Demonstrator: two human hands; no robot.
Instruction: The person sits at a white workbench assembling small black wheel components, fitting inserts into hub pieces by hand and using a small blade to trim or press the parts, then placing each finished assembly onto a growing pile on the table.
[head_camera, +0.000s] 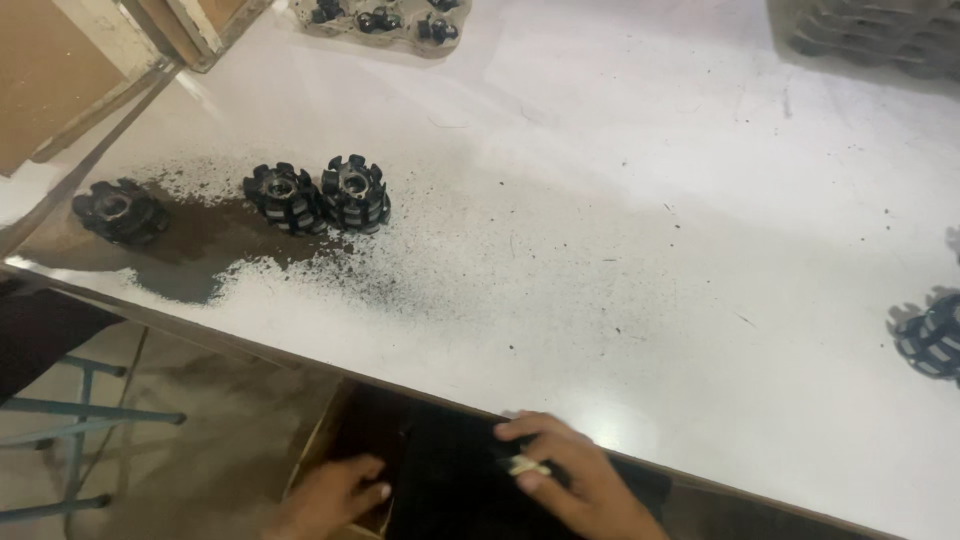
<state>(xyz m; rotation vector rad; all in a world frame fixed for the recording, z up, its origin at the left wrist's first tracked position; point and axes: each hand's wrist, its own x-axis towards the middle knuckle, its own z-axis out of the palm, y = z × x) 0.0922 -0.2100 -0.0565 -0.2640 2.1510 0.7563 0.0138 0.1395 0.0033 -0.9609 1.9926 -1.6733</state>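
Below the table edge, two hands are seen at a cardboard box (345, 455) with a dark interior. The left hand (335, 492) is laid on the box rim with fingers curled; whether anything is gripped cannot be told. The right hand (575, 475) is closed on a small pale object (527, 466). Three black slotted rotors (352, 193) are counted at the left of the white table (620, 200), amid scattered dark dust (215, 245); a fourth (932, 335) is cut off at the right edge. Trays are glimpsed along the far side, and a bare floor (200, 420) below.
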